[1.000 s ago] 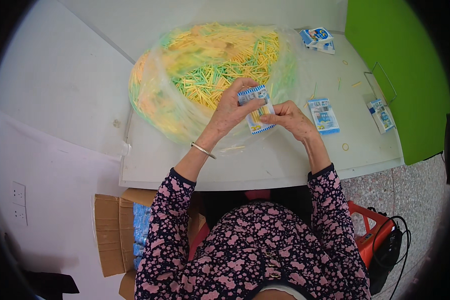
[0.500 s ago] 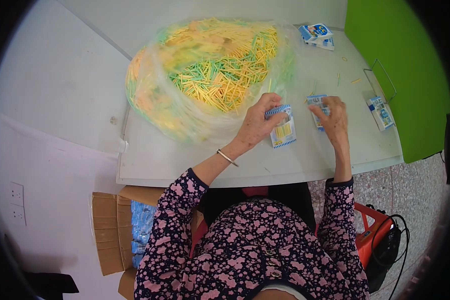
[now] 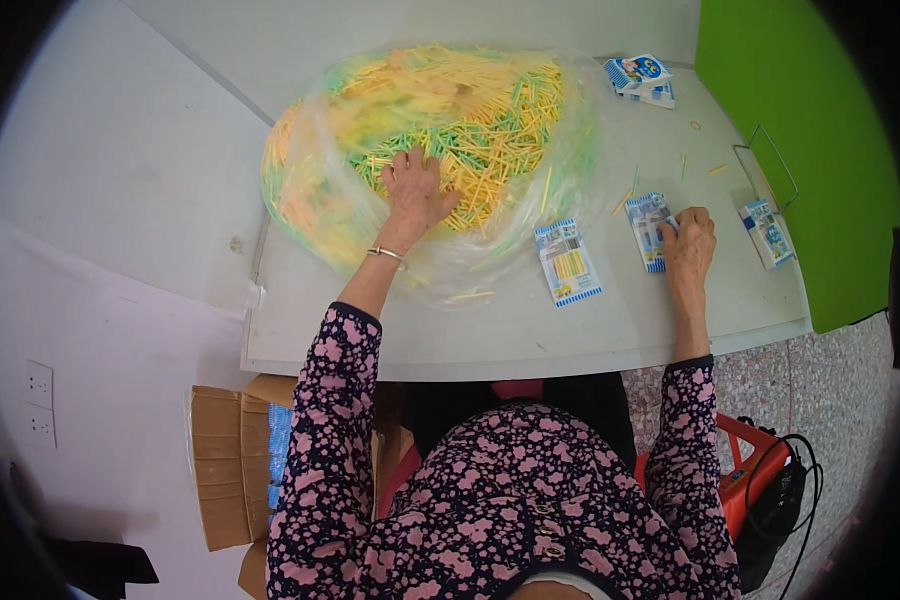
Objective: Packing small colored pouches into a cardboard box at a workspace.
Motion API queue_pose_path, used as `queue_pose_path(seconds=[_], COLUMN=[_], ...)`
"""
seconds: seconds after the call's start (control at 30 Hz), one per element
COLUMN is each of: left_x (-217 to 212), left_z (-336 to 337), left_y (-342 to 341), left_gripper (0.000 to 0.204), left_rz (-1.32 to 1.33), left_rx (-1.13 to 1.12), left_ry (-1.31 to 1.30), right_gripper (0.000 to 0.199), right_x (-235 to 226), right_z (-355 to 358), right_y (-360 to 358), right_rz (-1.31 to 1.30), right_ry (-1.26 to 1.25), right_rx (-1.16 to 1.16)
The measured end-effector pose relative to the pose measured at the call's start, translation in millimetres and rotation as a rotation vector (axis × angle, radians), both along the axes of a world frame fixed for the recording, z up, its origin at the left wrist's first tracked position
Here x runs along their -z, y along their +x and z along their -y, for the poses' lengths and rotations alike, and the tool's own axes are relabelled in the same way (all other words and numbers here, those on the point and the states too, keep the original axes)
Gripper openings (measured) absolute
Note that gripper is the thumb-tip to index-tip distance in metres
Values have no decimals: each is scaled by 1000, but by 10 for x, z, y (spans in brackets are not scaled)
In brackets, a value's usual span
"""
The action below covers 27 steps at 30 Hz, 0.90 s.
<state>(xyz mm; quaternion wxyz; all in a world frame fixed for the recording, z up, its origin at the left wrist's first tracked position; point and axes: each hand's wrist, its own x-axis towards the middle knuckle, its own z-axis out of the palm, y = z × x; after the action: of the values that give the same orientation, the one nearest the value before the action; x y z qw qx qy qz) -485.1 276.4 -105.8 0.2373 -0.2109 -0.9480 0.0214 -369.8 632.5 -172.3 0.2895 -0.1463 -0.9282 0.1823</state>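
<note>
My left hand [image 3: 415,195] reaches into a large clear plastic bag [image 3: 320,185], fingers spread over a heap of thin yellow, green and orange sticks [image 3: 490,150]. None is plainly held. On the right, my right hand [image 3: 692,245] rests on the table with bent fingers. Its thumb and forefinger are at the right edge of a small blue-and-white packet [image 3: 650,235], gripping that edge. The undersides of those fingers are hidden. Between the hands lies another blue-and-white packet [image 3: 569,265], with yellow sticks showing through its window; neither hand touches it.
A packet [image 3: 767,235] lies by a wire stand [image 3: 770,165] along the green panel [image 3: 780,140]. More packets [image 3: 640,75] are stacked at the back right. Loose sticks [image 3: 684,165] dot the table. An open cardboard box [image 3: 220,465] with blue packs stands below left.
My left hand has left the packet with the yellow sticks and moved left into the bag. My right hand has lowered to the right edge of the other packet, which has shifted slightly right.
</note>
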Motion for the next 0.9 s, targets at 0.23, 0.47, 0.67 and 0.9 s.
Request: queue_pose_path(seconds=[0.23,0.47,0.67,0.9], left_x=[161,334,244,-43], left_z=[-39,7,39,102], left_y=[-214,-245,-201,-211], left_gripper=[29,17,20,18], left_rz=[-17,-153,-110,57], left_rx=[-57,33,1,5], left_ry=[-42,179,405,601], right_gripper=[21,18,13,12], right_x=[-121,-328,-695,-743], right_z=[59,90,366,973], right_y=[12,59,60,-104], right_rz=[-126,-224,-158,48], right_ry=[28,-69,-875,-1064], right_rx=[-21,-143,-484,-773])
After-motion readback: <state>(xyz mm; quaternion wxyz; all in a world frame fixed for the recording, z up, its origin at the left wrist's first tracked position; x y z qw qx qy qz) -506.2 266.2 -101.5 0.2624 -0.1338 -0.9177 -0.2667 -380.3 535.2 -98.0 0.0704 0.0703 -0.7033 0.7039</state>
